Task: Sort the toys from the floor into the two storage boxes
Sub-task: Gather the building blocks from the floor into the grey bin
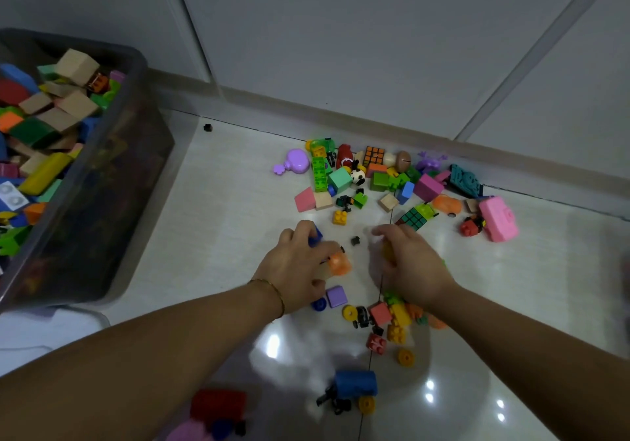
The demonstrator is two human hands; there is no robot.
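Toys [340, 180] in band along baseboard [375, 125]; blue block [315, 236] in left hand [300, 263]

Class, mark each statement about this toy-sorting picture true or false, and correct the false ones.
1. The storage box on the left holds many blocks. True.
2. The left hand is empty. False: it grips a blue block.
3. A pink toy lies on the floor at the right. True.
4. The purple block is inside the box. False: it lies on the floor beside the left wrist.
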